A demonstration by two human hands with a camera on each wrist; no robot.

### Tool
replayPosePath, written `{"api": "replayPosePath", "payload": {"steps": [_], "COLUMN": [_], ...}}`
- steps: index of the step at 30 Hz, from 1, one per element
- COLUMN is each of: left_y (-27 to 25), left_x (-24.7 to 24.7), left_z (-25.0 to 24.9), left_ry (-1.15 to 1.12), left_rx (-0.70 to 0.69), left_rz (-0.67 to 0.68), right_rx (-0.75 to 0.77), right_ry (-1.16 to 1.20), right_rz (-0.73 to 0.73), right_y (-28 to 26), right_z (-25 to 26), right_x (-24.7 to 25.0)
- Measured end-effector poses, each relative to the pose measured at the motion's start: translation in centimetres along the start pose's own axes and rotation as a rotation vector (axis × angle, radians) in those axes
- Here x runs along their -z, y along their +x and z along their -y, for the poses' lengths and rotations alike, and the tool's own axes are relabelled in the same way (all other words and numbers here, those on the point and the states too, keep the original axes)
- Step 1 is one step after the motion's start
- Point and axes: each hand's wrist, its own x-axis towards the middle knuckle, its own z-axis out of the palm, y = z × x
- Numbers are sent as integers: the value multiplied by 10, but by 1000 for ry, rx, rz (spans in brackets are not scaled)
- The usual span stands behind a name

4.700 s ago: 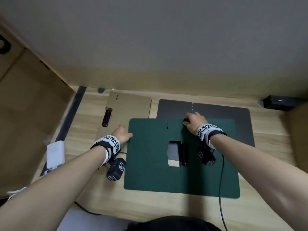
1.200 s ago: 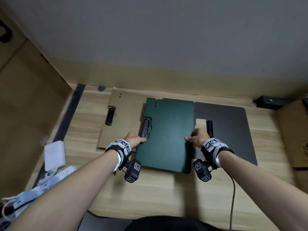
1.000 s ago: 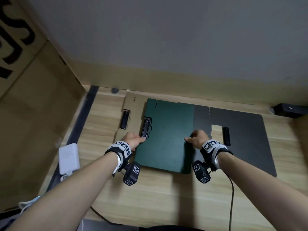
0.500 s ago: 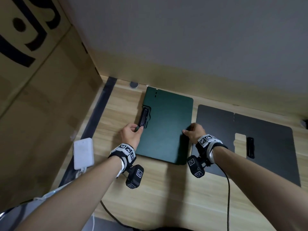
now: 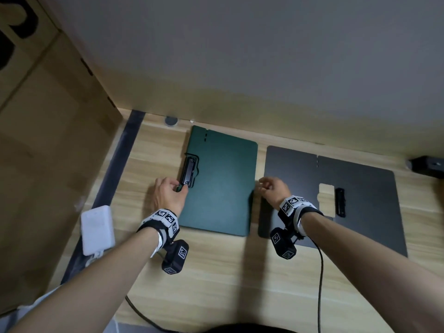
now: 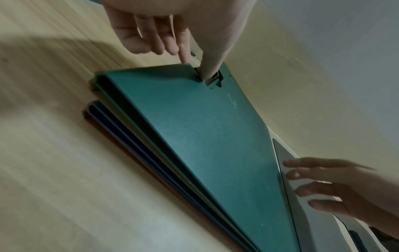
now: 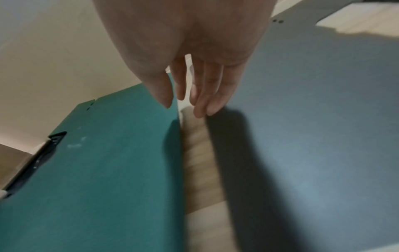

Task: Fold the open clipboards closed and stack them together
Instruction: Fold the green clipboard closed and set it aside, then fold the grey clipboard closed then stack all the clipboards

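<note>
The green clipboard (image 5: 221, 183) lies folded closed on the wooden desk, topping a stack whose tan, blue (image 6: 121, 126) and brown edges show in the left wrist view. My left hand (image 5: 179, 187) pinches its left edge just below the black clip (image 5: 189, 173), thumb on top (image 6: 207, 76). My right hand (image 5: 263, 186) hovers with relaxed fingers over the gap between the green board (image 7: 97, 170) and the black clipboard (image 7: 313, 119), holding nothing. The black clipboard (image 5: 372, 200) lies open flat on the right, its clip (image 5: 340, 202) facing up.
A tall cardboard box (image 5: 48, 140) walls off the left side, with a white adapter (image 5: 97, 229) at its foot. The wall runs close behind the boards. A small black box (image 5: 427, 165) sits far right. A cable (image 5: 320, 272) trails from my right wrist.
The green clipboard was folded closed and slid left onto the tan one. My right hand has since let go of its right edge; my left hand stays at the clip edge.
</note>
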Motion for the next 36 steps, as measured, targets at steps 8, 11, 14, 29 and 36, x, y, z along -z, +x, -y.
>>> {"api": "replayPosePath", "payload": {"steps": [8,11,14,29,36], "left_y": [-15,-30,-55,-155,-171], "left_x": [-27,-49,-74,-163,-169], "left_z": [-40,-60,-76,-123,-127], "left_ry": [-58,-162,-210,214,220], "left_rx": [-206,-249,-242,-84,-60], "left_rz": [-25,95,252,369,322], "right_rx": [-87,-152,-161,174,95], "right_ry": [-161,-181,-179,43,-172], "right_rz": [-131,-164,-142,-33,-149], "right_y": [-29,-45,-63,-90,-94], "right_z": [-89,-121,-146,-195,-246], "right_x": [62,76,81,72,118]}}
